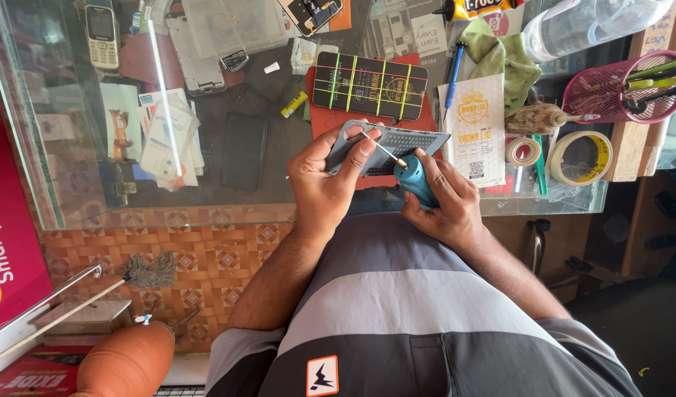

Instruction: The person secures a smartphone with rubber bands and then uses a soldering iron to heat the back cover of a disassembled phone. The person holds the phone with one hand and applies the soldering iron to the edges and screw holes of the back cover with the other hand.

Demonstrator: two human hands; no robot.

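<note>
My left hand (324, 178) grips a flat grey device panel (404, 145) with a grid of small keys, tilted above the edge of a glass counter (227, 198). My right hand (442, 200) holds a teal-handled screwdriver (415, 179). Its thin metal shaft points up and left, and the tip rests on the panel close to my left thumb. Both hands sit close together over my lap. Just beyond the panel lies a dark phone (369, 85) bound with coloured rubber bands on a red mat.
Right of my hands lie a printed paper slip (476, 125), two tape rolls (580, 156), a brush, a green cloth (505, 60) and a pink mesh pen holder (619, 90). A keypad phone (102, 33) and phone parts sit at the left. A duster leans on the tiled wall below.
</note>
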